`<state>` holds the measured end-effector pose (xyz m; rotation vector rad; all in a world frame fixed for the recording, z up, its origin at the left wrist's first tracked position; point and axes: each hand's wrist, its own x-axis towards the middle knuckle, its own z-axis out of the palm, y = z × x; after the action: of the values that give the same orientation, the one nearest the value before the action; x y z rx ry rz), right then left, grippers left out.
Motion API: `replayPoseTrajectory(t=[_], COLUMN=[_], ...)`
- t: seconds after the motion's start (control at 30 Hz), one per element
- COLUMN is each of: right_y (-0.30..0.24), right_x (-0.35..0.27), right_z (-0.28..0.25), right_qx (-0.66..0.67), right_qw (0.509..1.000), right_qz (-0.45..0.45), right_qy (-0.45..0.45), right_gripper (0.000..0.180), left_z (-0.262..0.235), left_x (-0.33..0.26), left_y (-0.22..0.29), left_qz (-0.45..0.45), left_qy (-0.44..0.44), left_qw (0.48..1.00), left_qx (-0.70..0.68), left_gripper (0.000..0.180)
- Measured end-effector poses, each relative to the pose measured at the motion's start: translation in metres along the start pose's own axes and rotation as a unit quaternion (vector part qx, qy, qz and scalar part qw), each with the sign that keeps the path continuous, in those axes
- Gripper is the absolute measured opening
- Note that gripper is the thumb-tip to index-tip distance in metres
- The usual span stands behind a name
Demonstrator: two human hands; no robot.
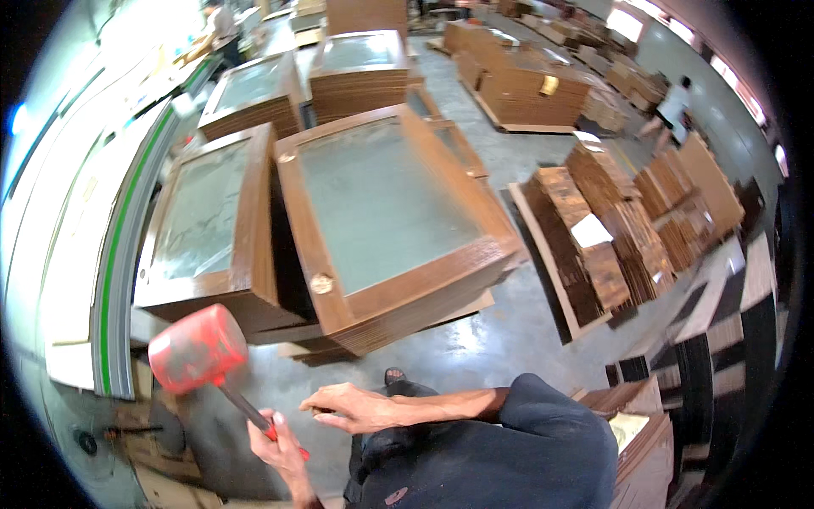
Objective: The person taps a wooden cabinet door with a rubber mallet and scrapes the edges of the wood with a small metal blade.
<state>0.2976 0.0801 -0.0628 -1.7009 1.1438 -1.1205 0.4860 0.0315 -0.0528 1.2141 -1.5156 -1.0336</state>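
My left hand [275,450] is wrapped round the handle of a mallet with a big, scuffed red head [199,349], raised up and to the left. Close by, my right hand [360,409] reaches across in front of my body with its fingers curled. Something small and brownish shows between its thumb and fingertips, too little to name. Just beyond both hands stands a stack of wood-framed glass doors [381,212], its top door having round marks at two corners. Neither hand touches that stack.
To its left is another stack of glass doors [203,212], beside a long bench with a green strip [127,229]. More door stacks [360,72] stand behind. On the right a pallet carries stacked wooden pieces [585,237]. Farther off, two people [674,110] are about.
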Motion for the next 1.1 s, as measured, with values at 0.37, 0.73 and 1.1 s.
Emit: replayPoseTrajectory(t=[0.37,0.73,1.1], right_y=[0.019,-0.036,0.015], right_x=[0.058,0.232,0.295], right_z=[0.048,-0.025,-0.058], right_qx=[0.017,-0.252,-0.516], right_qw=[0.992,0.904,0.839], right_qz=[0.091,-0.096,0.076], right_qy=[0.082,0.331,0.156], right_gripper=[0.021,0.019,0.024], left_z=[-0.098,-0.133,-0.117], left_x=[0.159,0.251,0.294], left_y=[0.005,-0.016,-0.025], left_qz=[-0.066,-0.086,-0.078], left_qy=[-0.064,-0.242,-0.299], left_qw=[0.995,0.961,0.943], left_qx=[-0.028,-0.104,-0.126], left_gripper=[0.01,0.015,0.018])
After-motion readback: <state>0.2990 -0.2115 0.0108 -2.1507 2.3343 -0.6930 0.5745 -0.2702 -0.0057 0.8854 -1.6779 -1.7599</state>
